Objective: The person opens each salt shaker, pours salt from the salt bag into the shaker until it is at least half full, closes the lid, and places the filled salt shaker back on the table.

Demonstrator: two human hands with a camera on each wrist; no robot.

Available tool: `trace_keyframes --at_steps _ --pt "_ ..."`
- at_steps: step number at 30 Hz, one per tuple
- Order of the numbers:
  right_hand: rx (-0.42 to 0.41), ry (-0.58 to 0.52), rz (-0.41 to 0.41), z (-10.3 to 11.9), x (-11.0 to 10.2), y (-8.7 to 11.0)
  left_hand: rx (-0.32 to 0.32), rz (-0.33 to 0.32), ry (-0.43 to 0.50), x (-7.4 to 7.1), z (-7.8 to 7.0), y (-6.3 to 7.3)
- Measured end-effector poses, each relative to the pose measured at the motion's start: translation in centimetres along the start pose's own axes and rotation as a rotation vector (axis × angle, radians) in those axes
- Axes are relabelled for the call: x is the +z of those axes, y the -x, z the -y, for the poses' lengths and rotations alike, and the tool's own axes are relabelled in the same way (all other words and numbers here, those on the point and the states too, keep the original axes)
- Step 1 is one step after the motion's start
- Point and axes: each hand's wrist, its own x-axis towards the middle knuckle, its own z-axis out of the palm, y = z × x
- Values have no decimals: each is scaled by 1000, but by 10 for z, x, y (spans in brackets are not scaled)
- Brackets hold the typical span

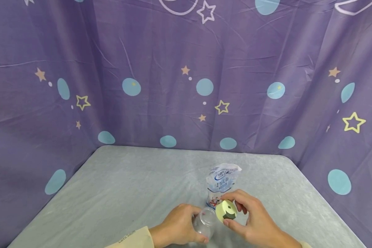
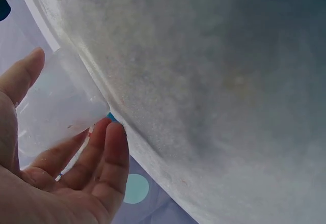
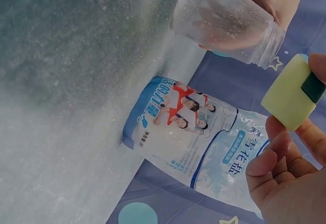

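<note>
A clear jar (image 1: 204,224) with a threaded, uncovered mouth is gripped by my left hand (image 1: 179,225), thumb on its near side and fingers round the far side. In the left wrist view the same jar (image 2: 63,102) lies between thumb and fingers. My right hand (image 1: 255,220) pinches a pale yellow-green lid (image 1: 225,210) with a dark green patch, just right of the jar's mouth and apart from it. The right wrist view has the lid (image 3: 293,94) between fingers and thumb, close to the jar's threaded neck (image 3: 270,46).
Behind the hands a white and blue printed bag of salt (image 1: 222,184) stands upright on the pale grey cloth-covered table (image 1: 136,186). Purple curtains (image 1: 161,79) with stars and blue dots enclose the table's back and sides.
</note>
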Motion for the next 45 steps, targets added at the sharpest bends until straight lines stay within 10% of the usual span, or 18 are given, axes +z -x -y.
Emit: trace_keyframes --at_steps 45 --pt "29 49 39 -15 -2 17 -1 -61 -75 -15 17 19"
